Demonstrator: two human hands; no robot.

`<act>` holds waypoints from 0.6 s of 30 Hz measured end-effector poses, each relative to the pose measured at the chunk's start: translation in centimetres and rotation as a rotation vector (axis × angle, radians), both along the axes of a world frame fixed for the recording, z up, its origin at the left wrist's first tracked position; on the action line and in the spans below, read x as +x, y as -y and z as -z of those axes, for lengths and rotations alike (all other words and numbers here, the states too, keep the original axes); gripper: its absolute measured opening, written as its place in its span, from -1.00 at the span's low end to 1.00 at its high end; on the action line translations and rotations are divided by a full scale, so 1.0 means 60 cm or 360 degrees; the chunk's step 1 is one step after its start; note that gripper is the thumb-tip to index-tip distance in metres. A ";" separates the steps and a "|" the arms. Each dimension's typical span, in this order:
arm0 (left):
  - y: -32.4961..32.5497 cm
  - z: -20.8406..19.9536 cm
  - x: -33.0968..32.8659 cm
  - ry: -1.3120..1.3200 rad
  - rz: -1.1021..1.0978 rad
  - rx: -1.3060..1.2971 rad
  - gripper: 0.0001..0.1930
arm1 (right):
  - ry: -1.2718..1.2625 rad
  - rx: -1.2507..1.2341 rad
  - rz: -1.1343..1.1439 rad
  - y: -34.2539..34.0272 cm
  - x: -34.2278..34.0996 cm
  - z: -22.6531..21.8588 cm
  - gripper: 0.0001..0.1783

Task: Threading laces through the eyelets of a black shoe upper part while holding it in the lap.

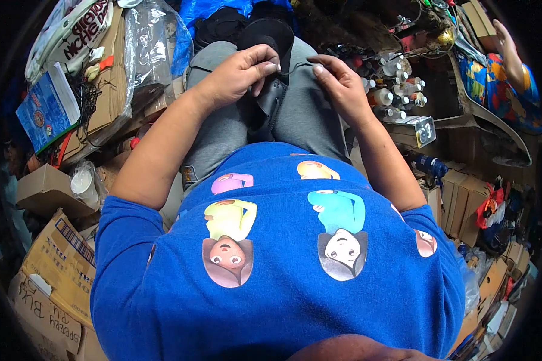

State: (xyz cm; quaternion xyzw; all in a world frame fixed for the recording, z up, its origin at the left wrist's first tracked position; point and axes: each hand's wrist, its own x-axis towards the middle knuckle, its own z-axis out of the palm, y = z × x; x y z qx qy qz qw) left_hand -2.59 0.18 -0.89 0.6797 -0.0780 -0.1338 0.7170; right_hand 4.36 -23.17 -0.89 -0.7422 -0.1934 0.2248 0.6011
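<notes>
My left hand (253,67) is closed in a pinch above my lap, thumb and forefinger together. A thin black cord (297,70) runs in a slack curve from its fingertips across to my right hand (341,81), whose thumb and forefinger close on the other stretch. Just under the left fingertips hangs a black leather-like piece (272,101) with what look like small holes; its lower part rests between my thighs. Beyond it, between my knees, is a rounded black piece (266,35). Whether the cord is joined to either piece I cannot tell.
Several small clear bottles with white caps (403,90) crowd the right side. A person's hand (507,45) and colourful sleeve show at far right. On the left lie a blue book (48,111), cardboard boxes (48,189) and a white cup (84,185).
</notes>
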 end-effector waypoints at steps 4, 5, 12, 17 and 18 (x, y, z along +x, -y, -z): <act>0.004 0.005 0.001 -0.0004 -0.0032 -0.0070 -0.86 | 0.0272 0.0087 -0.0082 -0.039 0.004 0.004 -0.66; 0.005 0.005 -0.003 -0.0015 -0.0070 -0.0127 -0.86 | 0.0415 0.0113 -0.0045 -0.050 0.003 -0.006 -0.65; 0.011 0.012 -0.009 -0.0020 -0.0128 -0.0309 -0.85 | 0.0649 -0.0662 -0.0264 -0.099 0.051 -0.025 -0.62; 0.014 0.012 -0.009 0.0082 -0.0116 -0.0042 -0.90 | 0.0857 -0.0838 -0.0428 -0.113 0.063 -0.028 -0.66; 0.014 0.013 -0.011 0.0252 -0.0139 0.0205 -0.94 | 0.0884 -0.0946 -0.0434 -0.117 0.059 -0.031 -0.65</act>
